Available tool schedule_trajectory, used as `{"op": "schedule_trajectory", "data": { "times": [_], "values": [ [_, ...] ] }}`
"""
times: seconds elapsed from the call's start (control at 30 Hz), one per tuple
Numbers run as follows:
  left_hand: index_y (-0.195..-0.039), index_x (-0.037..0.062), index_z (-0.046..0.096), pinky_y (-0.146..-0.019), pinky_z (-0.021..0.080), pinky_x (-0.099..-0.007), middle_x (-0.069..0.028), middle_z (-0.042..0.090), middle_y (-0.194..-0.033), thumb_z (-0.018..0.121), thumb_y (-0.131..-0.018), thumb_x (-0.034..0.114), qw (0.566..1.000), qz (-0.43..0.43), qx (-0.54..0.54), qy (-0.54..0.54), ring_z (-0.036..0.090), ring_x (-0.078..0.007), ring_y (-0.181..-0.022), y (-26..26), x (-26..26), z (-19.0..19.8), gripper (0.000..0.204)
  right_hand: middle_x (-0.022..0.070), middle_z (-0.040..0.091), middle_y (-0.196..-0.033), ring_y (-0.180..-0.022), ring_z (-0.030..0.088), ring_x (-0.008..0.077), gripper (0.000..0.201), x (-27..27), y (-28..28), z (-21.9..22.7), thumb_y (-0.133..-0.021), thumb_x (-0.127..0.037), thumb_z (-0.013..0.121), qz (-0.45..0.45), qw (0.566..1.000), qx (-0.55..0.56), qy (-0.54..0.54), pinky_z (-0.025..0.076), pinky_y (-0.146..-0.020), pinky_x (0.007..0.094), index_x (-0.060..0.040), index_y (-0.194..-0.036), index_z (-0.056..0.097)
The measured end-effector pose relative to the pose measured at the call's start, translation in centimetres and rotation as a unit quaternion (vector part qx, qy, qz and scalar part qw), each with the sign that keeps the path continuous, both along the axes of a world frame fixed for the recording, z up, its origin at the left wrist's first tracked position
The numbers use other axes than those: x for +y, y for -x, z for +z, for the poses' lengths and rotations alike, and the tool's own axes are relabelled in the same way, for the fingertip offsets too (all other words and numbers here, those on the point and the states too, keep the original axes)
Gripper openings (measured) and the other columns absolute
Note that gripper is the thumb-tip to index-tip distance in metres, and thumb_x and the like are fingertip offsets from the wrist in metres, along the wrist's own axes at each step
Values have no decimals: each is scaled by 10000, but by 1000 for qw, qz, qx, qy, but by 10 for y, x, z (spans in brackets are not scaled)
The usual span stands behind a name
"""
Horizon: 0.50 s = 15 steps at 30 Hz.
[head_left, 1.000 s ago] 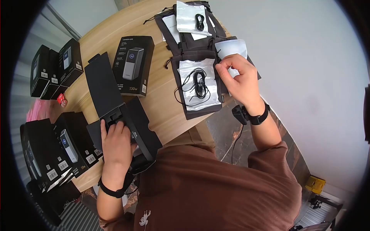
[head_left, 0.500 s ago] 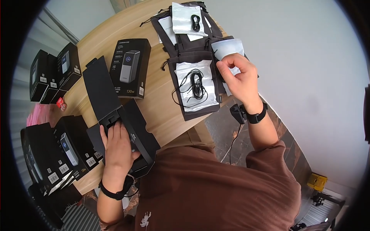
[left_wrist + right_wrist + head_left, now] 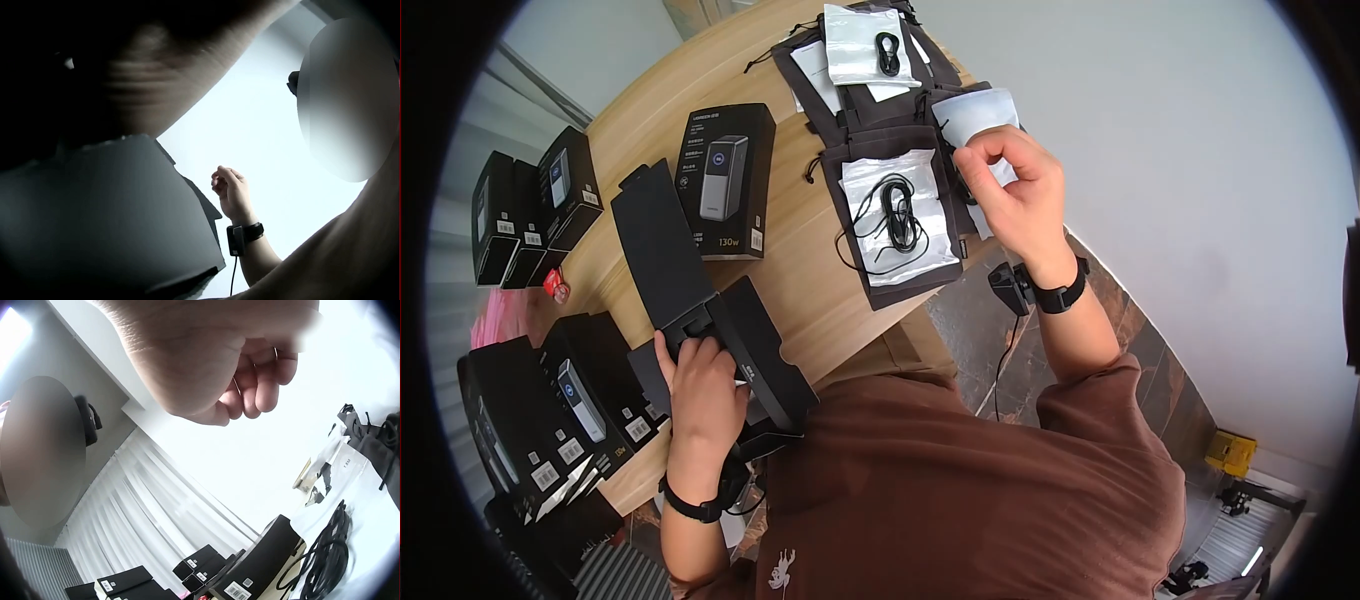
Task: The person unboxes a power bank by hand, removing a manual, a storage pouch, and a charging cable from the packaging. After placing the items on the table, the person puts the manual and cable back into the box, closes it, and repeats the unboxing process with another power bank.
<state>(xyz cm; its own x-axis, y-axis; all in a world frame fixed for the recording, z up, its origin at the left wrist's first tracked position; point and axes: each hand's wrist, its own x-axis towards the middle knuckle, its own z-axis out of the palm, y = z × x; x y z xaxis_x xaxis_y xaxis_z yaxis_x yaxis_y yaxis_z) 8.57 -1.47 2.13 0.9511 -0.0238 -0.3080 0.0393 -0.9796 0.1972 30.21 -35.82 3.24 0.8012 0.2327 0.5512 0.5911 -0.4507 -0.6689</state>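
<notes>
My left hand (image 3: 704, 398) reaches into an open black box (image 3: 745, 315) with its flaps folded out. The fingers bend at the knuckles and their tips are hidden inside; I cannot tell whether they grip anything. In the left wrist view the box's dark wall (image 3: 100, 212) fills the lower left. My right hand (image 3: 1018, 190) hovers over dark grey drawstring pouches, its fingers loosely curled around nothing. Beneath it shows a whitish packet (image 3: 978, 112). Left of that hand, a coiled black cable (image 3: 900, 215) lies on a silvery bag (image 3: 935, 255) atop a grey pouch (image 3: 880, 292).
A closed black 130W power bank box (image 3: 722, 180) lies behind the open one. Several similar boxes (image 3: 595, 390) stand along the table's left side, near pink plastic (image 3: 497, 318) and a small red item (image 3: 556, 286). Another bagged cable (image 3: 888, 55) lies at the back.
The left hand's fingers were straighter in the box half a second ago and are now more bent. The right hand stays raised over the pouches. The head view has shifted slightly.
</notes>
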Motion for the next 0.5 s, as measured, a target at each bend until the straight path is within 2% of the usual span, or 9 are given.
{"op": "schedule_trajectory", "data": {
  "times": [0.03, 0.13, 0.23, 0.37, 0.47, 0.5],
  "values": [
    [-1098, -27, 672, -1330, 146, -604, -170, 619, -1207, 888, -621, 27, 1000, 1, 8, -1, 583, -363, -1235, 0, -2, 3, 527, 72, 710, -801, -721, 676, 180, 132, 0, 1, 1, -908, -85, 813, 0, 1000, 6, -1, 532, -683, 308, -12, -850, 720],
    [-1331, -70, 603, -1337, 116, -606, -215, 591, -1392, 912, -611, 59, 998, 18, -60, -21, 541, -374, -1367, 12, -17, 5, 795, 69, 711, -803, -725, 674, 174, 131, 0, 1, 1, -907, -79, 810, 20, 1000, 4, -1, 529, -684, 302, -9, -850, 716],
    [-1491, -91, 476, -1339, 100, -608, -250, 522, -1522, 934, -600, 89, 999, 20, -15, -40, 483, -373, -1463, 17, -18, 3, 1018, 65, 709, -802, -721, 666, 163, 128, 0, 6, -3, -905, -73, 810, 29, 1000, 10, 1, 526, -682, 297, -5, -852, 715],
    [-1469, -77, 495, -1337, 112, -606, -188, 596, -1432, 924, -626, 73, 998, 28, -37, -49, 548, -342, -1395, 18, -21, -2, 958, 58, 702, -797, -714, 657, 154, 123, 3, 9, -4, -902, -66, 810, 26, 999, 22, 8, 523, -679, 294, -2, -856, 716],
    [-1434, -73, 529, -1334, 116, -608, -166, 628, -1324, 914, -651, 67, 998, 50, -7, -24, 592, -329, -1307, 16, -22, 5, 883, 57, 699, -794, -718, 655, 151, 115, 4, 10, -6, -903, -58, 807, 20, 1000, 14, 5, 523, -681, 291, -1, -860, 718],
    [-1408, -56, 548, -1333, 127, -604, -161, 635, -1273, 902, -668, 59, 998, 51, -30, -18, 605, -332, -1267, 17, -21, 3, 828, 58, 699, -794, -719, 655, 151, 113, 4, 9, -7, -903, -56, 807, 19, 1000, 12, 2, 523, -682, 290, -1, -861, 718]
  ]
}}
